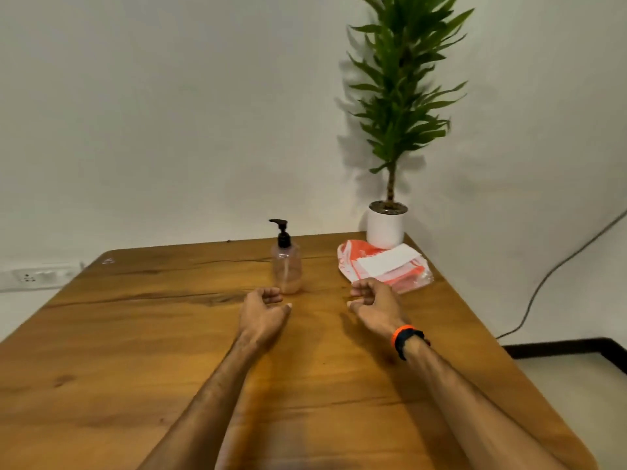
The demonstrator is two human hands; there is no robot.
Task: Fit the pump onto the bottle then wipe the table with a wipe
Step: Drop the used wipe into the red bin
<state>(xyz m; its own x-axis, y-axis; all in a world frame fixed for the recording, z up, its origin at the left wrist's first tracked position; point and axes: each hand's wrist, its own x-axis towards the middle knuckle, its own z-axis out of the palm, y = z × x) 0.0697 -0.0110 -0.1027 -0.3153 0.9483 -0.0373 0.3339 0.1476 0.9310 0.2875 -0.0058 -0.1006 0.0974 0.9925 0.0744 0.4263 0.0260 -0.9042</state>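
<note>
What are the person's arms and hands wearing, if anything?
Both forearms are bare, with no sleeves in view. The left hand wears nothing, no gloves or rings. Behind the right hand, the wrist carries a dark band with a bright orange strip, like a watch or fitness tracker.

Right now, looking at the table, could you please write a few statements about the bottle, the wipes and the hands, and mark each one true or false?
1. The pump sits on top of the bottle. True.
2. The bottle lies on its side. False: it stands upright on the table.
3. The left hand grips the bottle. False: it is empty, near the bottle.
4. The wipes pack lies beside the white plant pot. True.
5. The right hand holds a wipe. False: its fingers are curled but hold nothing.
</note>
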